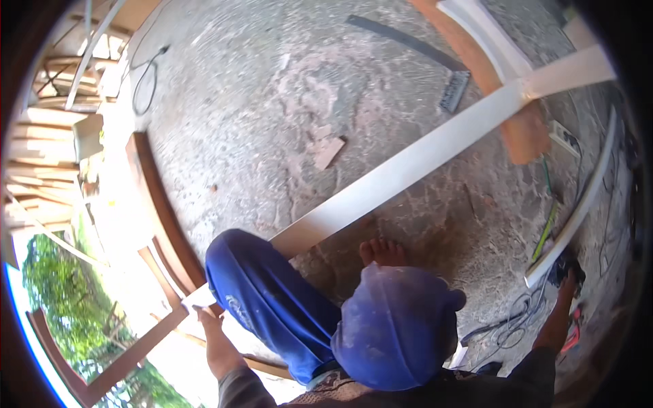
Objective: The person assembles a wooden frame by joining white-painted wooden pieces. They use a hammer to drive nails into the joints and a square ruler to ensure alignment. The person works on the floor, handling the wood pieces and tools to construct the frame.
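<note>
Left grip (216,333) is grasping the long board (401,177) by its edge, beside my bent left knee (238,257). Right grip (570,275) is sitting at a black object (559,266); can't tell if it's clenching it. Board is running diagonally, lower left to upper right, passing behind the knee. It's looking flat and smooth: pale grey-white mid-span, tan near the knee, brown past my left hand. An angled piece is joining each end, pale up right (571,71), brown down left (54,350).

Edges: upper-right end is crossing above an orange-brown plank (525,136); can't tell if they're touching. Lower long edge is passing near my bare foot (382,251). Widest gap on the concrete floor (231,122) is lying between a thick brown timber (155,194) and a dark bar (408,44), with a wood scrap (331,153) sitting in it.

Count: I'm seeing one long board, two angled pieces, one plank, one dark bar, one scrap, one curved pale strip (581,197) ending beside the black object.
</note>
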### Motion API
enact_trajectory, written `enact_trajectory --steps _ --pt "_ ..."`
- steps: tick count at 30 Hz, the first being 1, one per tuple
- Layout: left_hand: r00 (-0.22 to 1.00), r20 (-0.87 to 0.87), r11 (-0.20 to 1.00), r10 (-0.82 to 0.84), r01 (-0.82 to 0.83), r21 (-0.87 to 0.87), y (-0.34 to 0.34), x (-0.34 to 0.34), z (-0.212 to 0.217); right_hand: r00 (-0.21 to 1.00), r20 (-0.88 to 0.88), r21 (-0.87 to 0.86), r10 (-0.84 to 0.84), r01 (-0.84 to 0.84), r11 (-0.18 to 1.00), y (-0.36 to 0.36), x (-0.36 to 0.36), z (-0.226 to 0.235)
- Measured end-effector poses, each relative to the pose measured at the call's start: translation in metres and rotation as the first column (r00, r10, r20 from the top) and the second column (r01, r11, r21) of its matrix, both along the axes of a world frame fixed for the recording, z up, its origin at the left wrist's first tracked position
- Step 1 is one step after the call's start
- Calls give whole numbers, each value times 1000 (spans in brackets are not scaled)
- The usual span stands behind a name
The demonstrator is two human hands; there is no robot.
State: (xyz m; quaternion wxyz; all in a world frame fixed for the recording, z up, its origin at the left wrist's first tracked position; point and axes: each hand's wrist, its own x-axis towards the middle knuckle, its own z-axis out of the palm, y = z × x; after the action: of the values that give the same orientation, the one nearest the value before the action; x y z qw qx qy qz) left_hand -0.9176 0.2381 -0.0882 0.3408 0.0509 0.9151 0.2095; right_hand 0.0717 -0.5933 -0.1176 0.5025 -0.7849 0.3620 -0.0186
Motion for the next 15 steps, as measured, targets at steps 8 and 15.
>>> enact_trajectory --steps 8,15 --pt "930 -326 968 172 -98 233 -10 24 1 941 -31 -829 337 -212 518 126 24 70" --pt "992 -55 959 110 -91 268 -16 -7 -8 889 210 -838 406 -50 543 175 -25 174"
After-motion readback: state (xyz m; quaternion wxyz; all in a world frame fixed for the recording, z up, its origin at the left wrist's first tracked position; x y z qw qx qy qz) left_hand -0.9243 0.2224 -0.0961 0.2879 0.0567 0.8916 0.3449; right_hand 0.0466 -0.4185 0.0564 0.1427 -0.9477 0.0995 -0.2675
